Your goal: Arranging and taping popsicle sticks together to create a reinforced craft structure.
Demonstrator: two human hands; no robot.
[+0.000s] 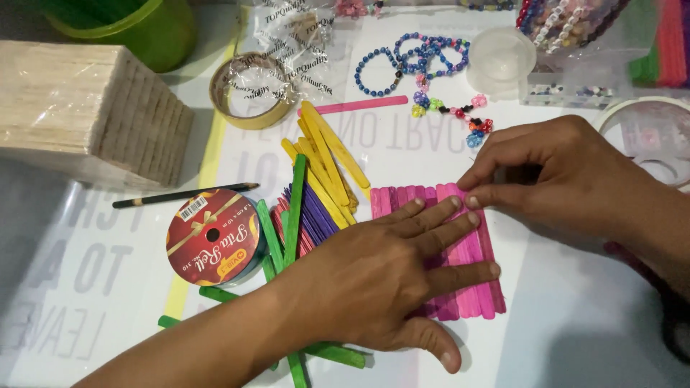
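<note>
Head view shows the left hand [381, 276] spread flat, pressing a row of pink sticks [471, 284] on the white surface [575, 338]; the right hand [568, 176] pinches their top edge. Beyond lie yellow sticks [327, 154] and blue bead bracelets [413, 61].

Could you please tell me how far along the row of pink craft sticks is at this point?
Done: a row of pink craft sticks lies side by side. In hand: the left hand presses it flat while the right hand adjusts its top edge. Left: loose yellow sticks, purple sticks and green sticks lie unused.
</note>
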